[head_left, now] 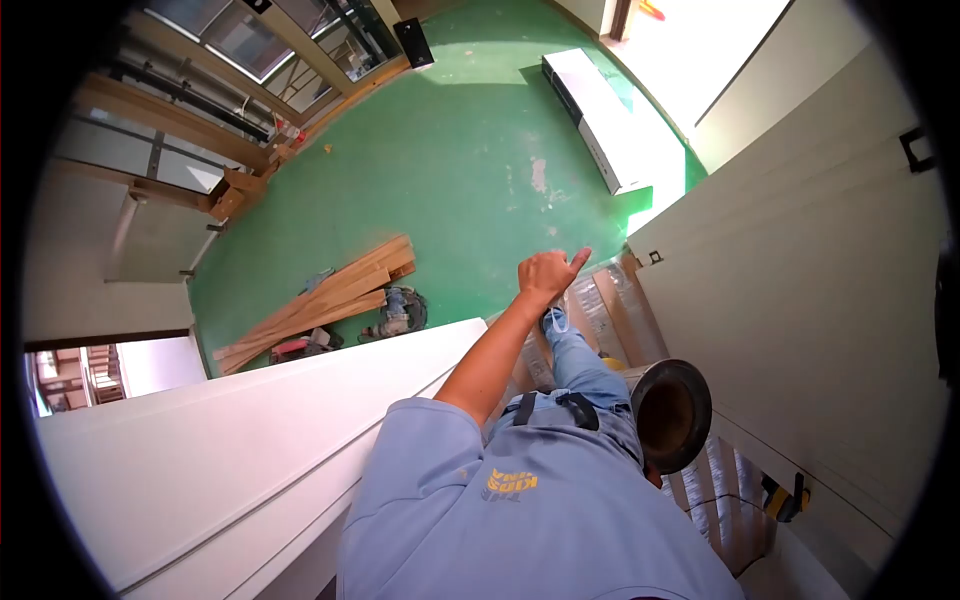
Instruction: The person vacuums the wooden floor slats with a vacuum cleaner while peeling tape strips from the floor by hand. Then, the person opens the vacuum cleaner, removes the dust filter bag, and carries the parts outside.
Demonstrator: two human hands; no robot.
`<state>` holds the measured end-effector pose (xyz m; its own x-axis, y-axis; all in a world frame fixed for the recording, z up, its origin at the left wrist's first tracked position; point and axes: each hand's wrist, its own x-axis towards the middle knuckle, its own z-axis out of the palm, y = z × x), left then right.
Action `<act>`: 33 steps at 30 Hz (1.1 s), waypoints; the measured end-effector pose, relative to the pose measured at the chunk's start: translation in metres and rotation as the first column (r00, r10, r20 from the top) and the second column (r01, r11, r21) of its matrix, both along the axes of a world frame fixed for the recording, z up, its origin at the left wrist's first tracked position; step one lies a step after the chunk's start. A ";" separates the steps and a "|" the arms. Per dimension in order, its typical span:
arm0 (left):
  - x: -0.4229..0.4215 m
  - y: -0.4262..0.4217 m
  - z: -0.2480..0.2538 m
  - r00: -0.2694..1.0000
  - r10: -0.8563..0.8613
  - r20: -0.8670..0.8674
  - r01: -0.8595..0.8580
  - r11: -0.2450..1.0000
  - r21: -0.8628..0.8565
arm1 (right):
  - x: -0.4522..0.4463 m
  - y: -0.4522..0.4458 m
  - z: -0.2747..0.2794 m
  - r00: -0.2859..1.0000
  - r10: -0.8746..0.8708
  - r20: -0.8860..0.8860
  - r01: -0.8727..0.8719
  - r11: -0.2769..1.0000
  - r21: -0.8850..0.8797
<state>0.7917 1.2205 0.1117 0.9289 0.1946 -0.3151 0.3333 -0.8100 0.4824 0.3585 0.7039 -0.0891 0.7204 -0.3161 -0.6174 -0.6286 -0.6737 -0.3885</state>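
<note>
My left hand [548, 276] reaches forward, its fingers curled under and its thumb sticking out to the right. Nothing shows in it. Below it are my jeans [585, 370] and shoe [556, 320], beside wrapped wooden slats [610, 310]. A round, hollow metal container or pipe [672, 415] with a dark rim and brown inside is at my right side. At its lower edge a small patch of skin shows, perhaps my right hand [653, 476]; its fingers are hidden, so its grip cannot be made out.
Wooden planks [320, 308] and power tools [398, 312] lie on the green floor [450, 170]. A white panel [270, 440] stands at the left, a pale board [790, 240] at the right. Farther off are a long white box [595, 120] and a black object [413, 43] near the windows.
</note>
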 end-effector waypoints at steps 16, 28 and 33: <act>-0.005 0.180 -0.130 0.705 0.496 -0.506 -0.709 0.513 -0.484 | 0.327 0.082 -0.016 0.238 -0.846 -0.478 0.950 0.100 0.297; 0.082 0.225 -0.106 0.469 0.369 -0.802 -0.784 -0.244 -0.571 | 0.452 0.158 -0.026 0.519 -0.712 -0.473 0.855 0.440 0.275; 0.095 0.275 -0.156 0.406 0.556 -0.725 -0.655 -0.376 -0.655 | 0.562 0.264 -0.015 0.690 -0.600 -0.406 0.723 0.607 0.331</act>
<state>0.8868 1.4951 -0.0447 0.4505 0.2103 -0.8677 0.3586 0.8474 0.3916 0.9205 0.9675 -0.1036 0.2391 -0.3015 -0.9230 -0.9388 0.1709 -0.2990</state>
